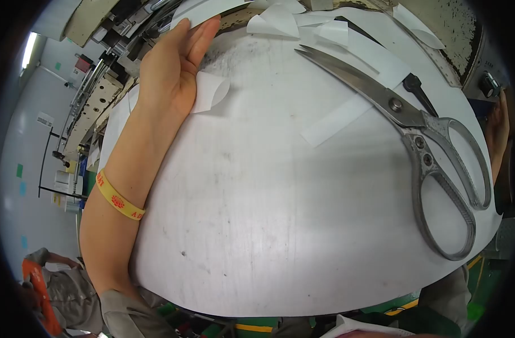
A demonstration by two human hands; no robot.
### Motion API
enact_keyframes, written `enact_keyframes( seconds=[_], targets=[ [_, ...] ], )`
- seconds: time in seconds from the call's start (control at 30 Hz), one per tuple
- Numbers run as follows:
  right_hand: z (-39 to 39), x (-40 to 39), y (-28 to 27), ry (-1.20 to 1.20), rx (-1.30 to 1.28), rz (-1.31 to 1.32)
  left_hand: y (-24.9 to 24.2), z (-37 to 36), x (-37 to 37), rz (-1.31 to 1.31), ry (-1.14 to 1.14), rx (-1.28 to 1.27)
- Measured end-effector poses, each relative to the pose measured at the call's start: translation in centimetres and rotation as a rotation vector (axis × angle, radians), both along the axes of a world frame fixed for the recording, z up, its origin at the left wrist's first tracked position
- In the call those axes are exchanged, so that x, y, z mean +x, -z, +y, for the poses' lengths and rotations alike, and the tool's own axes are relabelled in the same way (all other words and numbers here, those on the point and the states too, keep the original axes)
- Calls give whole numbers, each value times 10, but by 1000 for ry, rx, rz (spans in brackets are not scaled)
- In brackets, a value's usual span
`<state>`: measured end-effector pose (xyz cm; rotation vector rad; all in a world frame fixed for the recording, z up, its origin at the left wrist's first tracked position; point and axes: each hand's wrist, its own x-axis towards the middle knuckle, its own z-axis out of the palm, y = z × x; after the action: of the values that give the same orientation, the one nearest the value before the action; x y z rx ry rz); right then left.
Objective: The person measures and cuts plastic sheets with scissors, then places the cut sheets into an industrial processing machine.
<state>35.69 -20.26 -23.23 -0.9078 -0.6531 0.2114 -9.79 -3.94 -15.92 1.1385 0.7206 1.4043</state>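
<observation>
At the upper left, my left hand reaches over the pale work surface. Its fingers are stretched out and somewhat apart, the tips against the edge of a white sheet. Beside its wrist a curled white strip sticks out. My right hand is at the far right edge, partly cut off by the dark rim of the view. Its fingers extend upward, and a fingertip is at a black knob on a machine panel. Large metal scissors lie on the right of the surface, blades slightly apart.
Several white pieces lie along the far edge. A flat white strip lies beneath the scissors, near a black-handled tool. Machine parts stand at the left. Another person in grey and orange is at lower left.
</observation>
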Motion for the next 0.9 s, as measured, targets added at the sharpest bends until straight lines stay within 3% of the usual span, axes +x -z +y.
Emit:
enact_keyframes(
  seconds=[0.3,0.47,0.67,0.77,0.9],
  targets=[
    [2,-6,0,94,61,149,0,0,0,-39,-32,-21],
    [1,1,0,-40,78,184,0,0,-6,-72,20,-36],
    [-13,25,9,-20,54,178,-7,-23,-15,7,67,-127],
    [-34,13,-8,38,80,221,-26,-56,-29,87,2,-212],
    [-94,-36,-43,98,-92,6,-45,-130,-48,129,-5,-374]
  ],
)
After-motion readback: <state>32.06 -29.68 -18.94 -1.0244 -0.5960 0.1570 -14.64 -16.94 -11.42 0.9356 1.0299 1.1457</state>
